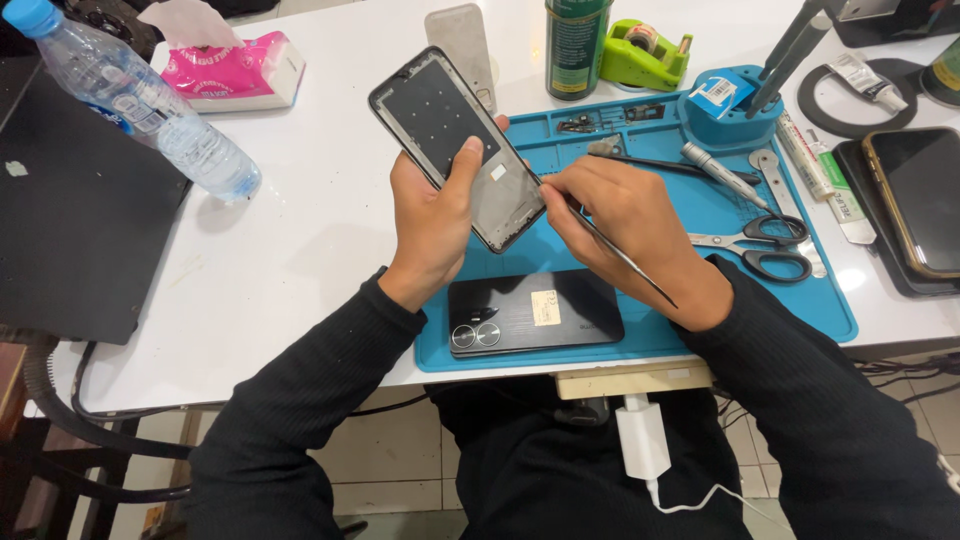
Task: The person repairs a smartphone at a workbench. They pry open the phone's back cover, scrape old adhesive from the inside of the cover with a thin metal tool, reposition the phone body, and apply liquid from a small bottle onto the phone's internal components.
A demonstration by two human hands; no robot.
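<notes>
- Black and flat, the phone frame (455, 145) is a thin rectangle with rounded corners. Its inside looks dull, with a small white patch near the lower end.
- The left hand (432, 222) holds the phone frame up above the blue mat (690, 215), tilted. The grip is closed around it: the thumb lies on the face and the fingers wrap round the back.
- The right hand (625, 225) pinches a thin metal tool (610, 248), long and shiny like a needle. The grip is tight on the tool, and the tip touches the lower right edge of the phone frame.
- The blue mat looks soft and rubbery, with little trays along its top. It lies on the smooth white bench (300, 230).
- A black phone (535, 312) lies on the mat just below the hands, back up, with two round lenses and a small pale sticker.
- Scissors (755, 245) with black handles lie on the mat, to the right of the right hand.
- A clear plastic water bottle (150, 110) with a blue cap lies on the bench, well apart to the left.
- A pink tissue pack (235, 70) sits near the bottle.
</notes>
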